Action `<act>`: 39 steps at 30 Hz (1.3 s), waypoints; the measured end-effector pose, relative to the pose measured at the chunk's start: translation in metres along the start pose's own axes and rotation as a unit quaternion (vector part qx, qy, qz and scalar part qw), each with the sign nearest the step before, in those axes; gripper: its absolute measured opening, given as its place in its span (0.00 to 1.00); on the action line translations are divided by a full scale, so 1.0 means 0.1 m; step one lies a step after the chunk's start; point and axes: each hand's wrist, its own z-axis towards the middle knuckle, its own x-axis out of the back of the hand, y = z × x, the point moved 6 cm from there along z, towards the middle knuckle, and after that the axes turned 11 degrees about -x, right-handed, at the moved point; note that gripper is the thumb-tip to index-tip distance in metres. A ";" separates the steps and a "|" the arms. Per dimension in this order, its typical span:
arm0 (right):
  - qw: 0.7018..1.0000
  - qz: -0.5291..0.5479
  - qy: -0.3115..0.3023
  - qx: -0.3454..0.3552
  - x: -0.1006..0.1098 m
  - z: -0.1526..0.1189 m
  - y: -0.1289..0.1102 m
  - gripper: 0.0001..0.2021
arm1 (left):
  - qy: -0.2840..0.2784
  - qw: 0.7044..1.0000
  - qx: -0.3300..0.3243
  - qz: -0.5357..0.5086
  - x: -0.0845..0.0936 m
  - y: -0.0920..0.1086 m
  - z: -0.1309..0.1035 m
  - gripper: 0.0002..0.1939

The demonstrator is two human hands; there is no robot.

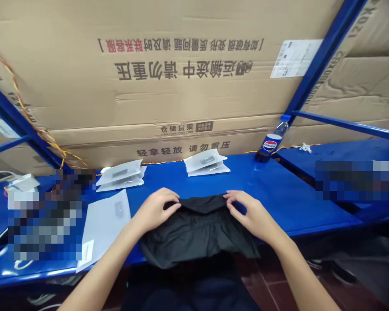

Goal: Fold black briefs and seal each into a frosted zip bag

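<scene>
Left hand point(157, 211) and right hand point(248, 212) are each closed in a pinch — thumb against fingers — on the far edge of a black cloth point(202, 237), which is spread between them and draped nearer than both. A straightening step appears to be in hand; for the next move, an even pull from both pinches seems to be called for. Left of the left hand, a frosted bag point(104, 229) is laid flat; beyond the right, a bottle point(272, 140) is seen.
</scene>
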 end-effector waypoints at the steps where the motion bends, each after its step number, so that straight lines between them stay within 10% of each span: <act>1: 1.000 0.016 0.008 -0.020 0.01 0.09 0.02 0.10 | 0.006 1.000 0.012 -0.011 0.03 -0.06 0.06 0.13; 8: 0.993 0.039 0.025 -0.106 -0.15 0.96 0.31 0.22 | -0.005 0.990 0.100 -0.102 -0.05 -0.76 0.58 0.23; 15: 0.990 0.056 -0.002 -0.132 -0.27 0.98 0.56 0.24 | 0.001 0.983 0.115 -0.145 -0.18 -1.00 0.58 0.24; 23: 0.986 0.116 0.004 -0.115 0.08 0.64 0.24 0.18 | 0.052 0.994 0.047 -0.086 0.27 -0.32 0.36 0.12; 29: 0.994 -0.038 -0.106 -0.003 0.17 -0.27 -0.05 0.11 | -0.032 0.992 -0.095 0.072 0.08 0.33 -0.41 0.08; 34: 0.987 -0.095 -0.130 0.006 0.14 -0.82 0.02 0.28 | 0.045 0.969 -0.157 0.185 0.08 0.61 -1.08 0.20; 39: 0.993 -0.026 -0.111 -0.015 0.21 -0.92 0.22 0.13 | 0.093 0.966 -0.156 0.182 0.23 0.57 -1.40 0.11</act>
